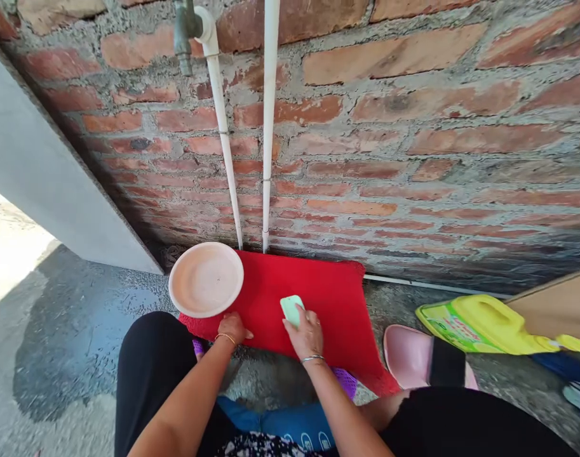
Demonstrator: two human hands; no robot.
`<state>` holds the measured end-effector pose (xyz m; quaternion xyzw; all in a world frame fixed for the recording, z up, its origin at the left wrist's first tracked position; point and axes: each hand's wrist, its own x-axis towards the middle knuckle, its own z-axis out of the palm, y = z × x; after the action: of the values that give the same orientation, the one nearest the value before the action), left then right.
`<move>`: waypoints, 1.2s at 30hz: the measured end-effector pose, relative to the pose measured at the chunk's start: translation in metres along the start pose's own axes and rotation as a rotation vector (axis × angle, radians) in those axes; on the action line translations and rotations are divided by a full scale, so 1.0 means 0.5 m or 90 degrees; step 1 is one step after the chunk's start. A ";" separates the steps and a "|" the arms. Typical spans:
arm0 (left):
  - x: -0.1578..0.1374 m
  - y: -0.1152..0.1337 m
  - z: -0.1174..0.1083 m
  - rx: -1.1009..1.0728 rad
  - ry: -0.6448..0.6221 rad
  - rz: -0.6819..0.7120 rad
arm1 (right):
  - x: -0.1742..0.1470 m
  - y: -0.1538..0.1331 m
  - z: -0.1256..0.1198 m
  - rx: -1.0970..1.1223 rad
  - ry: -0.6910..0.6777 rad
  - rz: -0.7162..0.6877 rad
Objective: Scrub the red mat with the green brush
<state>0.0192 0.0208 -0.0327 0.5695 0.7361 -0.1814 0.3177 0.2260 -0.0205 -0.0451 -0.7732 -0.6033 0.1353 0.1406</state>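
Note:
A red mat (313,279) lies spread out in front of me at the foot of the wall. My right hand (309,336) is closed around a pale green rounded bar (292,310), which rests against the mat near its middle; the underside of the bar is hidden. At the mat's near edge, my left hand (233,329) presses down on the cloth with its fingers curled and thumb pointing right. Just beyond that hand, a pale pink basin (206,279) sits on the mat's left end. Its inside looks light and smooth.
Behind stands a brick wall (356,139) with white pipes (269,127) and a tap (183,38). To the right are a pink slipper (406,355) and a yellow jug (485,324) lying on its side. A grey panel (56,146) leans at left; wet concrete floor (80,330) lies below it.

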 end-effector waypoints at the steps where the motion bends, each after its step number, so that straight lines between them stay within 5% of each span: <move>1: -0.006 0.003 -0.003 0.010 0.006 -0.004 | -0.003 -0.036 0.012 -0.004 -0.035 -0.040; 4: -0.022 0.008 -0.012 0.027 0.014 -0.011 | -0.009 -0.090 0.036 -0.024 -0.111 -0.109; 6: -0.031 0.008 -0.017 0.030 0.007 -0.015 | -0.007 -0.075 0.036 -0.037 -0.122 -0.096; 13: -0.029 0.005 -0.013 0.025 0.019 -0.007 | 0.016 0.140 -0.028 -0.046 0.073 0.228; 16: -0.020 0.007 -0.009 0.025 0.016 -0.017 | 0.025 0.161 -0.039 -0.025 0.152 0.314; 22: -0.022 0.012 -0.014 0.013 0.014 -0.036 | 0.032 -0.043 0.022 0.001 -0.038 -0.060; 26: -0.027 0.009 -0.018 -0.003 0.016 -0.031 | 0.029 -0.120 0.053 -0.033 -0.144 -0.153; 31: -0.026 0.004 -0.015 0.001 0.025 -0.022 | 0.048 0.001 0.020 -0.034 -0.065 -0.004; 36: -0.022 0.006 -0.013 -0.021 0.016 -0.034 | 0.059 0.155 -0.038 -0.020 0.094 0.315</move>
<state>0.0220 0.0177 -0.0203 0.5468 0.7575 -0.1706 0.3131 0.3096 -0.0108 -0.0585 -0.9071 -0.3861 0.0995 0.1352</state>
